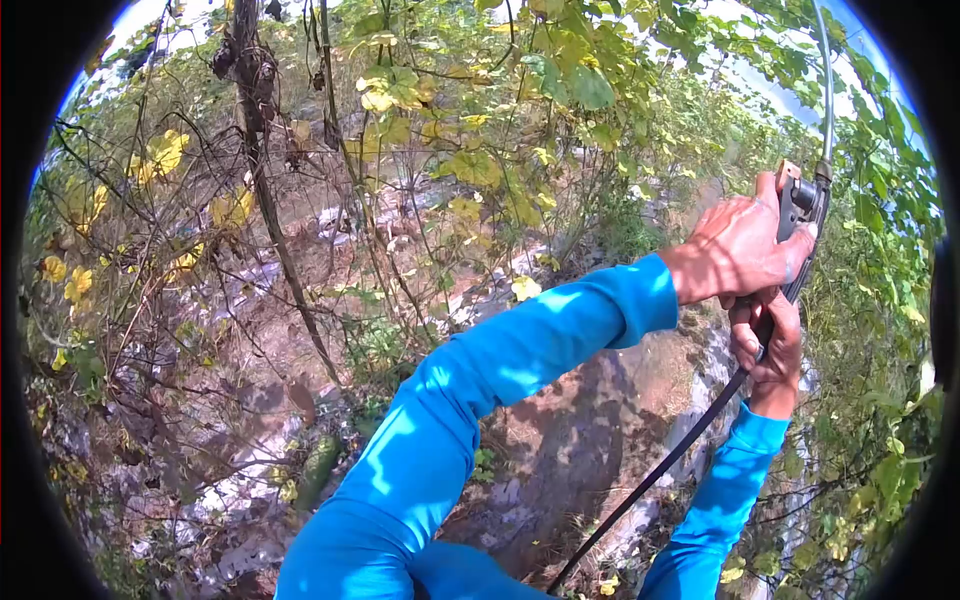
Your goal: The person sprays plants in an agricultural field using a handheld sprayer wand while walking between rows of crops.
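Note:
A dark spray-wand handle (pixel 808 215) with a round knob and a thin metal tube (pixel 828 90) stands slanted at the upper right. My left hand (pixel 742 245) reaches across from the lower left and wraps round the upper part of the handle, just below the knob. Directly beneath it, my right hand (pixel 772 335) is closed round the handle's lower end. A black hose (pixel 665 462) runs from there down to the bottom edge. The palms and part of the grip are hidden by the fingers. Both arms wear blue sleeves.
Yellow-green leafy vines (pixel 480 165) hang in front and on the right. A thin woody trunk (pixel 268 200) and dry tangled twigs stand on the left. Below is brown ground (pixel 560 440) with shadows and pale patches.

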The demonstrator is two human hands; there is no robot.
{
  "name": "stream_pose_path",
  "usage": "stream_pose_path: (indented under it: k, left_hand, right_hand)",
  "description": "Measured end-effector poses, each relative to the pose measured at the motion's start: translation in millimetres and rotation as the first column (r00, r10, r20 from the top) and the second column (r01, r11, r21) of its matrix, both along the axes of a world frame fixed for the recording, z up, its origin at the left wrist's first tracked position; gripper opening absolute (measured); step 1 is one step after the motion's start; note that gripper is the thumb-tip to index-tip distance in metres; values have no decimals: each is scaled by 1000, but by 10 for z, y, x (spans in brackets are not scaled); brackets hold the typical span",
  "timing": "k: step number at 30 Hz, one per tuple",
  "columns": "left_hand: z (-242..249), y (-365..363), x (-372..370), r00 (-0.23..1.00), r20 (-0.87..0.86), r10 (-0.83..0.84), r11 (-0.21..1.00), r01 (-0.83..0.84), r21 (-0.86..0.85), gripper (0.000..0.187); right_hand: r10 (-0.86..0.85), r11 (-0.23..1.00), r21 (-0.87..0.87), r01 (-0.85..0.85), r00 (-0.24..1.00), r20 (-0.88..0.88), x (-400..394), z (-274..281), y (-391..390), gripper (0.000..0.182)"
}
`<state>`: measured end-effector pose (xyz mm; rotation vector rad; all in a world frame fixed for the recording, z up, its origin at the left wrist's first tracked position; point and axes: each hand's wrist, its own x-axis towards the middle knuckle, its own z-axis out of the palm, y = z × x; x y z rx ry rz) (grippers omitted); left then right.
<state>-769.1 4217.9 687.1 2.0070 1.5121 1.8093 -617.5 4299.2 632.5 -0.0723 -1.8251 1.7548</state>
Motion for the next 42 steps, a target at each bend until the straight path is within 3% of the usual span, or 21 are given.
stream_pose_path:
  k: [1,8,16,23,24,27,28,29,30,33,34,35,36,37,38,39,40,41,42]
  left_hand:
    - [11,19,-36,1000,5,-8,1000,8,-8,70]
    - [55,77,-144,991,-93,-99,990,88,-110,93]
    - [49,-20,-140,995,-98,-26,988,11,-153,95]
    - [-46,34,-93,987,-159,-3,990,-20,-141,87]
    - [-88,73,-90,987,-160,-15,987,-11,-160,87]
    - [-202,392,-46,985,-170,-36,984,5,-176,84]
    - [-251,530,-45,983,-177,-49,985,18,-171,84]
    - [-309,666,-36,981,-186,-60,986,29,-167,84]
    - [-365,773,11,978,-207,5,986,-40,-163,81]
    - [-555,1106,101,989,-148,-3,997,-8,-73,78]
    - [-539,1211,110,990,-137,-31,969,-4,-248,87]
    - [-596,1343,118,988,-144,-50,967,11,-255,87]
    - [-660,1472,127,990,-119,-80,981,57,-186,87]
    - [-712,1607,141,990,-93,-107,989,96,-113,88]
    - [-754,1742,173,985,-171,-22,979,-14,-206,87]
    - [-900,1951,200,995,-101,-21,982,2,-187,86]
    - [-1004,2095,195,994,-75,-84,973,65,-220,85]
    - [-1080,2258,195,988,-47,-144,963,130,-235,84]
    - [-1372,2551,239,993,-87,-79,995,73,-72,81]
  right_hand:
    - [-96,994,-54,95,995,-28,-60,26,-106,37]
    - [-181,982,-71,178,983,-42,-161,11,-192,29]
    - [-345,939,-15,345,938,-40,-205,-129,-184,29]
    - [-207,977,-59,203,976,-70,-101,-321,0,34]
    - [-205,967,-165,192,977,-61,-70,-371,48,37]
    - [-245,968,-50,244,970,0,-48,-473,271,36]
    - [-272,957,-94,275,961,41,-36,-531,354,33]
    - [-392,916,-84,392,920,23,-52,-602,401,31]
    - [-417,907,-72,415,909,-6,-44,-692,489,30]
    - [-540,840,-50,540,841,26,-61,-790,708,27]
    - [-578,813,-87,576,816,10,-84,-859,807,18]
    - [-616,782,-127,611,788,-3,-85,-954,935,10]
    - [-659,749,-96,656,752,0,-58,-1058,1073,9]
    - [-654,748,166,642,757,20,-54,-1070,1295,18]
    - [-682,729,119,674,730,44,-40,-1131,1411,18]
    - [-707,707,71,703,704,69,-104,-1052,1405,19]
    - [-707,707,17,707,705,48,-59,-1298,1692,8]
    - [-708,705,-36,708,706,25,-15,-1548,1980,20]
    - [-750,660,72,747,652,110,86,-1965,2328,23]
